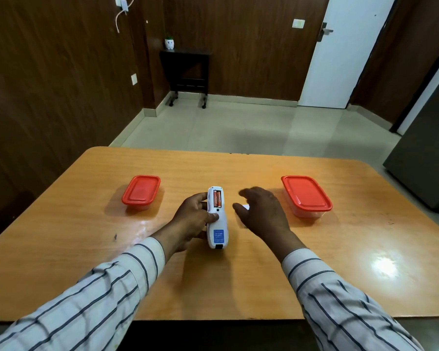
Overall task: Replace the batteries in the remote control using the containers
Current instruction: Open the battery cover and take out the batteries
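Note:
A white remote control (217,225) lies face down in the middle of the wooden table (340,249). Its battery bay is open and two orange batteries (217,198) sit inside. My left hand (193,221) grips the remote from its left side, thumb on its back. My right hand (261,211) hovers just right of the remote, fingers spread and blurred. A small white piece (246,207), perhaps the battery cover, peeks out under that hand. Two clear containers with red lids stand closed, one at the left (141,190) and one at the right (306,195).
Beyond the table's far edge is tiled floor with a small dark side table (186,72) against the wooden wall. A white door (340,51) is at the back right, and a grey appliance (426,153) stands close to the table's right side.

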